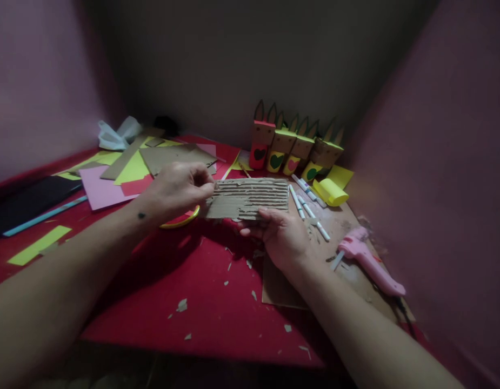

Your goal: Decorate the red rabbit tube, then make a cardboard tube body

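Observation:
A rectangular piece of corrugated cardboard (250, 197) is held up over the red table, its ridges bare across most of the face and smooth paper left at the lower left. My right hand (286, 237) grips its lower right edge, thumb in front and fingers behind. At the upper left corner my left hand (179, 189) is closed in a pinch; whether a paper shred is between the fingertips cannot be seen. Below the left hand shows a yellow curved rim (180, 220), partly covered. Torn paper scraps (182, 306) lie scattered beneath the cardboard.
A pink glue gun (369, 259) and several markers (313, 218) lie at right on a cardboard sheet (280, 289). Long-eared cardboard figures (261, 143) stand at the back. Coloured paper (99, 186) and a blue strip (45, 216) lie left. The red table (152, 308) ends in front.

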{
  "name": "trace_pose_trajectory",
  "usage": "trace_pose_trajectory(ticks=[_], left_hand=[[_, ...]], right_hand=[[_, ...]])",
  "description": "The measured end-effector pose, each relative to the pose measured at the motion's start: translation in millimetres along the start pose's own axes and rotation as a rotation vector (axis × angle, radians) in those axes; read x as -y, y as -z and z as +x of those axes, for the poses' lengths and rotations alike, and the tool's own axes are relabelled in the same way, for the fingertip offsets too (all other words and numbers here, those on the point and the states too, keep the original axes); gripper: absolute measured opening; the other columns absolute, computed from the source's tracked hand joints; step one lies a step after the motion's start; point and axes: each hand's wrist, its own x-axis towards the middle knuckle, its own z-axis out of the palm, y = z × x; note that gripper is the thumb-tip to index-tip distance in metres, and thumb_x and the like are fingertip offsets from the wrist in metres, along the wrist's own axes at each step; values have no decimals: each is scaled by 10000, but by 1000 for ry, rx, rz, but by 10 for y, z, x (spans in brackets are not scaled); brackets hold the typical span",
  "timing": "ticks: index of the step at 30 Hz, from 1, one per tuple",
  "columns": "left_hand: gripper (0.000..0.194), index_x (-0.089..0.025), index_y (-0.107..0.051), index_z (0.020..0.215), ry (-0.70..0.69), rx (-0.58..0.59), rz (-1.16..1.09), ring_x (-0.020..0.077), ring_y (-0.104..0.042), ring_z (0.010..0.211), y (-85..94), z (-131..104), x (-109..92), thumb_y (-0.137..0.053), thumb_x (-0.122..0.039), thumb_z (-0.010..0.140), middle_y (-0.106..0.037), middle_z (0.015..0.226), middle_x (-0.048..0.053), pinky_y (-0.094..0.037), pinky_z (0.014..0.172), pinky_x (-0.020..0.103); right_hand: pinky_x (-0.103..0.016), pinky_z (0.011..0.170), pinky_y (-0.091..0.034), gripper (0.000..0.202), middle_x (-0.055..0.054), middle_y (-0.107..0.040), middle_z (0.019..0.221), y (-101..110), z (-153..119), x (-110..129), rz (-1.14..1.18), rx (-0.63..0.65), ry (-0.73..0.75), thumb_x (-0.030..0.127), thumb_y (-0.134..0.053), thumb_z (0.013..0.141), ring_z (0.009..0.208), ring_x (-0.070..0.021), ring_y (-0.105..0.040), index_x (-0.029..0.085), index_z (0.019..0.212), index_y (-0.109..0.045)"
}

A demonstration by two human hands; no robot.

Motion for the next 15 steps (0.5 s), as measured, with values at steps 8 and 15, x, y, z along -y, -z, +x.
trace_pose_trajectory(ticks=[8,15], left_hand=[[169,-169,-662,795,-137,60,-82,127,-582,559,-41,-132,-103,-506,-204,742,-653,629,1,-443,551,239],[195,-174,-692,746,-233,154,41,135,-618,624,-185,-208,-234,-534,-263,816,-702,674,16,-428,577,231]], right_hand=[[-267,514,-556,133,-46,-740,736,23,17,-7,-10,-5,59,161,-587,661,582,-174,-676,153,774,-657],[-281,578,-553,46,-7,-730,820,5,-50,-97,-131,-41,236,214,-654,732,659,-159,-674,193,770,-670]])
